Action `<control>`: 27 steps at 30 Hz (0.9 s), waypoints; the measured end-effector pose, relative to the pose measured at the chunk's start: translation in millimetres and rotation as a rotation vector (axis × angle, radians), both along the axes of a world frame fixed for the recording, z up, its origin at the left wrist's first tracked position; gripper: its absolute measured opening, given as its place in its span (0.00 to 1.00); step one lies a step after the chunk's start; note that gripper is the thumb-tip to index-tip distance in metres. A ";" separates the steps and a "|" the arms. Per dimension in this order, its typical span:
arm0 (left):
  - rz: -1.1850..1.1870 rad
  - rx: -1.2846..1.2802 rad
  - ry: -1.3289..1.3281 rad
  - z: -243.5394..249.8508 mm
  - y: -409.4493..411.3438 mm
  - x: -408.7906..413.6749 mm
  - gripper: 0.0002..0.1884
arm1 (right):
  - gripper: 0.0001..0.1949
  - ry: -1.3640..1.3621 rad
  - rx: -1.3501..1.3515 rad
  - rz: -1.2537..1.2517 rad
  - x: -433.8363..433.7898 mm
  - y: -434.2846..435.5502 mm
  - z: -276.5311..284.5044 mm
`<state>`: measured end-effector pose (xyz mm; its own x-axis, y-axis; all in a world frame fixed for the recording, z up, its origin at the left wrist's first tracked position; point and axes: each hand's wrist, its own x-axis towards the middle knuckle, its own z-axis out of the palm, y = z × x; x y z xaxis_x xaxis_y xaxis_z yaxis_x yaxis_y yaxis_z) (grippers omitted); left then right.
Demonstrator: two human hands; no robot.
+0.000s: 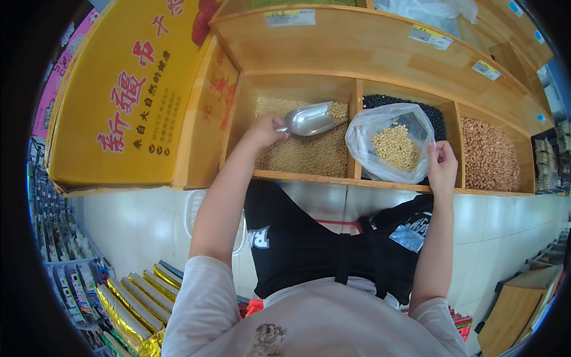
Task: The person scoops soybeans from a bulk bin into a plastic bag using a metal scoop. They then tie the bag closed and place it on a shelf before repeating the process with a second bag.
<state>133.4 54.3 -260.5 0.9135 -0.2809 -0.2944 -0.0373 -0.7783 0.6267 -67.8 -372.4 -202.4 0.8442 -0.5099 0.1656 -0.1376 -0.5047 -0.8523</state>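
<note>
My left hand grips the handle of a metal scoop. The scoop lies over a wooden compartment of soybeans, its mouth turned to the right with some beans at it. With my right hand I pinch the right rim of a clear plastic bag. That bag stands open in the neighbouring compartment, over black beans, and holds a heap of pale yellow soybeans.
Wooden dividers part the compartments. Reddish-brown nuts or beans fill the one at right. A yellow carton borders the bins at left. Behind rises a tall wooden panel with price tags. A white plastic basket is below my left forearm.
</note>
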 end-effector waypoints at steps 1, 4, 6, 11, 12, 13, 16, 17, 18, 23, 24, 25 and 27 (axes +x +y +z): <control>-0.009 -0.043 0.025 -0.4 0.7 0.4 0.19 | 0.13 0.016 0.023 -0.009 -0.6 -0.6 0.1; -0.016 -0.159 0.090 0.2 3.9 0.6 0.19 | 0.12 -0.018 0.028 0.003 -0.7 0.1 0.0; 0.019 -0.204 0.130 1.1 5.1 0.7 0.19 | 0.12 -0.002 0.035 -0.002 -0.9 0.8 0.8; 0.026 -0.206 0.070 1.1 5.6 1.9 0.17 | 0.13 -0.014 -0.037 -0.003 -1.8 2.0 2.4; 0.047 -0.201 0.040 0.6 5.3 2.6 0.16 | 0.13 -0.003 -0.023 -0.009 -1.4 1.8 2.2; 0.058 -0.238 -0.037 1.0 4.5 4.2 0.16 | 0.13 -0.011 -0.036 -0.009 0.1 1.4 2.4; 0.099 -0.333 -0.184 1.6 -0.5 -0.2 0.15 | 0.13 0.002 -0.027 -0.015 -1.1 0.9 2.0; 0.116 -0.354 -0.211 5.6 -2.4 -1.6 0.15 | 0.13 0.003 -0.030 -0.013 -1.2 0.7 1.8; 0.136 -0.380 -0.237 11.2 -5.2 -4.4 0.15 | 0.13 0.005 -0.032 -0.010 -1.5 0.6 1.6; -0.052 -0.618 -0.236 84.1 -37.1 -21.6 0.14 | 0.13 -0.018 -0.029 -0.014 -0.7 -1.0 0.3; -0.101 -0.593 -0.196 109.1 -40.5 -25.9 0.13 | 0.13 -0.022 -0.030 -0.008 -0.3 -0.9 0.2; -0.174 -0.425 -0.308 133.9 -44.4 -32.4 0.13 | 0.13 -0.009 -0.017 -0.006 -0.7 0.0 0.0; -0.338 -0.131 -0.568 180.8 -55.3 -44.6 0.12 | 0.12 -0.024 -0.027 -0.001 -1.1 0.8 1.3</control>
